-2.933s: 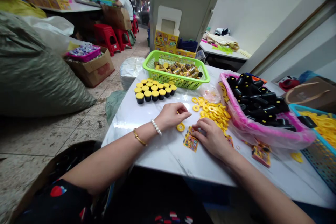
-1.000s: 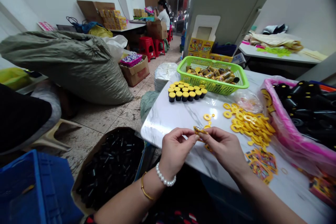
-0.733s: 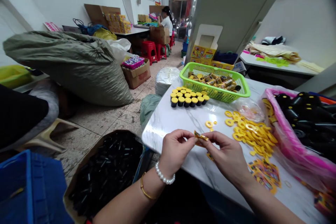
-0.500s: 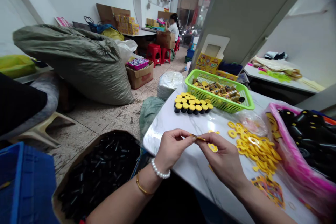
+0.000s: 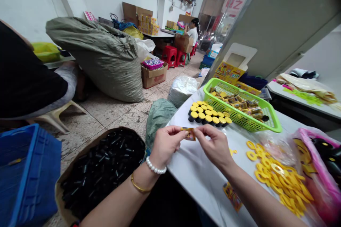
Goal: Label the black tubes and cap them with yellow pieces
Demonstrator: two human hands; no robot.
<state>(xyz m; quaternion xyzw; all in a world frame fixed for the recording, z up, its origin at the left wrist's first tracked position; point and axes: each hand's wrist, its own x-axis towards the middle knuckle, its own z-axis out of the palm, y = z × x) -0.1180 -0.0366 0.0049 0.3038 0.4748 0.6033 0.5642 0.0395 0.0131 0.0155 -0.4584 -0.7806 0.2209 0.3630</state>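
Note:
Between both hands, above the near edge of the table (image 5: 183, 181), a small yellow printed label (image 5: 190, 134) is stretched out. My left hand (image 5: 165, 143) pinches its left end, thumb on the near side. At its right end my right hand (image 5: 213, 143) grips with thumb and index finger. Just beyond the hands stand several black tubes with yellow caps (image 5: 207, 113), grouped upright. More printed labels (image 5: 232, 197) lie flat under my right forearm. Loose yellow rings (image 5: 282, 177) are heaped to the right.
A green basket (image 5: 271, 122) of wrapped tubes stands at the back. Right of it lies a pink-edged bag (image 5: 323, 166) with black items. Black tubes (image 5: 103, 170) fill a container at lower left, beside a blue crate (image 5: 39, 173). A seated person (image 5: 26, 78) is at left, another (image 5: 193, 32) farther off.
The view has swung left, shifting the scene rightward. The label, seen edge-on before, now shows its printed face between my fingers. Both hands still hold it.

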